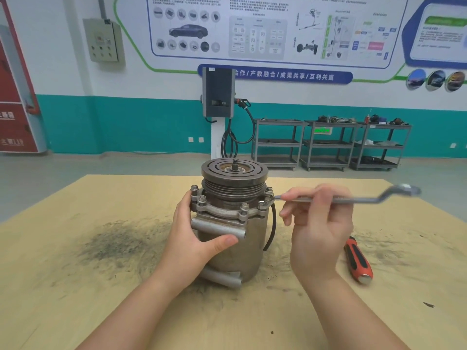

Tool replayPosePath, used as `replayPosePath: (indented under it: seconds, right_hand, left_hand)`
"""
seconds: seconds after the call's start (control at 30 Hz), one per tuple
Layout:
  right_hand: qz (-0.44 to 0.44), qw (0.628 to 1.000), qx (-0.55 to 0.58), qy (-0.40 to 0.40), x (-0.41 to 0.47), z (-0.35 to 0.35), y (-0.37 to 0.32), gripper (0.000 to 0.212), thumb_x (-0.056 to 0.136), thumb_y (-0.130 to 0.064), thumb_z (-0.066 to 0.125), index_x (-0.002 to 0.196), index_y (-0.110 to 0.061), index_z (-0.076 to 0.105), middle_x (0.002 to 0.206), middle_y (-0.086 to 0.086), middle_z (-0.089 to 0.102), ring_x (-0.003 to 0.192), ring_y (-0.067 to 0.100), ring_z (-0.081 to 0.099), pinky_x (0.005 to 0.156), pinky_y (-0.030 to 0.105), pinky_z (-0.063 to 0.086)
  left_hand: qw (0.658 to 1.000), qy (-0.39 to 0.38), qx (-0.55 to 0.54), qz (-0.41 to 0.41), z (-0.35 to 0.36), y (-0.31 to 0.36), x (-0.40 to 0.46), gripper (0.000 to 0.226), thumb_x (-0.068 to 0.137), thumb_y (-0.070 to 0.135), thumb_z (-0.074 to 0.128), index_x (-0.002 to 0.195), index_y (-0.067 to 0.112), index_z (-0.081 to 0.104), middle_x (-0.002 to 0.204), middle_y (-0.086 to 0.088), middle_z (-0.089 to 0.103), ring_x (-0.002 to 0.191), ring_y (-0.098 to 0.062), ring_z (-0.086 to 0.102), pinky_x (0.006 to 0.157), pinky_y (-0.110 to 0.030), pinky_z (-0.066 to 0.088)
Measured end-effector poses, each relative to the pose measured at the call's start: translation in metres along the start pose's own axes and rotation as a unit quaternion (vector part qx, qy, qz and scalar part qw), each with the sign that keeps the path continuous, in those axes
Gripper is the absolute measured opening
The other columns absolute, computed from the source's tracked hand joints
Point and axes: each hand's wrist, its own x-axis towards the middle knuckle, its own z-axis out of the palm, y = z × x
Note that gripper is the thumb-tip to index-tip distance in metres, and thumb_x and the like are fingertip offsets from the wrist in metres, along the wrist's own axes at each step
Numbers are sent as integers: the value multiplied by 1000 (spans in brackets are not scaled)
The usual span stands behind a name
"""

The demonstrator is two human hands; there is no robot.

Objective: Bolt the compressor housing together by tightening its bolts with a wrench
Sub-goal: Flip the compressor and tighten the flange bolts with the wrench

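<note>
Several bolts [244, 206] already sit in the flange ring of the compressor [233, 223], which stands upright on the counter [101, 286]. I brace its body with my left hand [194, 238], fingers curled round it. My right hand [318, 223] pinches the wrench [366, 198], its far end resting at the right-side bolt [269, 190]. I judge the tightening partway done; how snug each bolt is I cannot tell.
</note>
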Motion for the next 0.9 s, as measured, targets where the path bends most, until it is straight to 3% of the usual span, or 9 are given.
replayPosePath:
  seconds: [0.13, 0.23, 0.3, 0.4, 0.53, 0.67, 0.77, 0.83, 0.9]
  right_hand:
    - [-237, 931, -189, -205, -17, 2, 4, 13, 98, -23, 57, 89, -15, 61, 83, 4, 65, 67, 23, 60, 60, 35, 49]
    - [-283, 893, -241, -252, -17, 3, 4, 12, 95, -16, 62, 88, -6, 65, 86, 7, 67, 70, 26, 60, 62, 36, 48]
    - [-231, 930, -187, -217, -15, 5, 0, 15, 100, -23, 54, 92, -14, 64, 90, 4, 65, 76, 22, 61, 66, 32, 49]
    - [-40, 997, -3, -62, -4, 5, -11, 28, 104, -31, 39, 88, -27, 61, 81, 4, 64, 65, 18, 58, 59, 26, 46]
    - [227, 962, 136, 70, 13, 0, -14, 40, 105, -27, 32, 77, -11, 55, 65, 6, 61, 51, 18, 50, 47, 22, 40]
    - [309, 932, 166, 89, 19, -3, -7, 40, 105, -29, 32, 77, -10, 53, 63, 6, 60, 51, 16, 48, 46, 22, 39]
    - [223, 965, 127, 58, 13, -3, -3, 43, 103, -31, 37, 71, -18, 62, 66, 6, 64, 50, 17, 52, 46, 22, 40]
    - [67, 997, 24, 9, 5, -2, -1, 40, 103, -30, 39, 74, -29, 65, 72, 6, 66, 52, 20, 54, 50, 24, 42]
    - [-84, 992, -57, -74, -4, -2, 2, 31, 105, -32, 39, 85, -30, 63, 79, 4, 65, 59, 18, 57, 57, 24, 44]
  left_hand:
    - [1000, 3, 4, 8, 0, -3, 0, 126, 34, 86, 79, 144, 51, 27, 141, 28, 46, 128, 14, 42, 101, -19, 38]
    - [1000, -2, 3, 14, 0, -2, 0, 112, 38, 83, 82, 137, 59, 34, 134, 29, 53, 125, 8, 49, 102, -19, 43]
    - [1000, 6, 1, 10, 0, -1, 0, 104, 34, 85, 79, 125, 72, 29, 129, 39, 50, 124, 16, 45, 93, -9, 41]
    - [1000, 1, 8, 2, -1, 1, 0, 98, 37, 79, 80, 117, 79, 24, 123, 51, 43, 118, 27, 38, 87, -8, 36]
    - [1000, -1, 3, 2, 0, 0, 0, 101, 41, 70, 80, 125, 71, 25, 126, 50, 41, 119, 27, 37, 93, -9, 37]
    - [1000, -3, -2, -8, 0, -1, 0, 106, 42, 67, 81, 132, 64, 24, 135, 42, 39, 123, 25, 35, 99, -17, 36]
    - [1000, -1, -1, -10, 0, -2, 0, 112, 42, 67, 81, 138, 59, 23, 140, 37, 39, 127, 22, 34, 103, -22, 35]
    - [1000, 2, 1, -10, 0, -2, 0, 115, 42, 69, 81, 140, 58, 22, 142, 34, 39, 129, 18, 35, 106, -25, 35]
    - [1000, -1, -4, -7, 0, -2, 0, 113, 38, 75, 82, 134, 64, 25, 139, 38, 40, 128, 18, 37, 104, -22, 37]
